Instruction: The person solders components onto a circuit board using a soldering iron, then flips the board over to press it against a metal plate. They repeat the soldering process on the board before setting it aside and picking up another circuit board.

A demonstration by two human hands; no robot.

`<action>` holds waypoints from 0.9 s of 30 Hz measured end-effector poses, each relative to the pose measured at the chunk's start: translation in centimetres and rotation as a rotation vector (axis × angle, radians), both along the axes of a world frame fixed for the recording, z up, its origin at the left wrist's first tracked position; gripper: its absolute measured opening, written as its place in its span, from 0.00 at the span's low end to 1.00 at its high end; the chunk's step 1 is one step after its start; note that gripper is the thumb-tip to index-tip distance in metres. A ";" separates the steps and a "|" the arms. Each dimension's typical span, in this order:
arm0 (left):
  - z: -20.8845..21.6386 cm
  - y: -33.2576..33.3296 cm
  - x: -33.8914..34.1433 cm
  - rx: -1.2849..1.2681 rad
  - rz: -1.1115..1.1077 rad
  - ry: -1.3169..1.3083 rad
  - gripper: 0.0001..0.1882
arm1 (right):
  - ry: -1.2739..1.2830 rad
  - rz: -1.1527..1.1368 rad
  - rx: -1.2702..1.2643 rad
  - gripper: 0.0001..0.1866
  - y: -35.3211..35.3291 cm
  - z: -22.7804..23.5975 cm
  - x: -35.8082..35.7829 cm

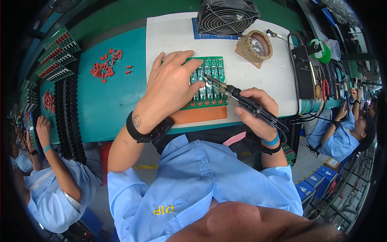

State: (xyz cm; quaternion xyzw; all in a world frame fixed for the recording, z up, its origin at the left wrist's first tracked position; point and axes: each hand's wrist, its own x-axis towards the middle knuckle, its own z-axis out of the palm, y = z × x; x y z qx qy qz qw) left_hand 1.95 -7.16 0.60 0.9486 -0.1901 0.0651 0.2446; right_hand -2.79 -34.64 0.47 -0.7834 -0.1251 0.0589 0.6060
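Note:
My right hand (261,111) is wrapped round a black soldering iron (246,101) with a thin metal attachment along its front. Its tip points left and meets the green circuit board panel (217,66), or hovers just over it; I cannot tell which. The panel has several narrow sections with small parts on them. Across the panel's left part lies my left hand (171,78), fingers stretched out and thumb toward the iron's tip, hiding that side. An orange strip (201,115) lies along the panel's near edge.
Loose red components (105,69) lie on the teal mat (121,107) at left. Beyond the panel stand a black fan (228,20) and a round solder pot (260,44). At right are a green solder spool (320,51) and cables. Co-workers sit on both sides.

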 end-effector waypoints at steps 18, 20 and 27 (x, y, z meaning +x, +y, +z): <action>-0.3 0.9 -0.1 -0.056 -0.010 -0.054 0.24 | -0.227 -0.182 0.143 0.24 -1.6 -1.4 -0.8; -0.2 1.4 -0.2 -0.056 -0.008 -0.051 0.24 | -0.237 -0.089 0.141 0.24 -1.0 -0.9 -1.0; -0.3 1.9 -0.4 -0.032 -0.001 -0.032 0.23 | 0.010 0.036 0.122 0.20 1.1 -0.1 -0.2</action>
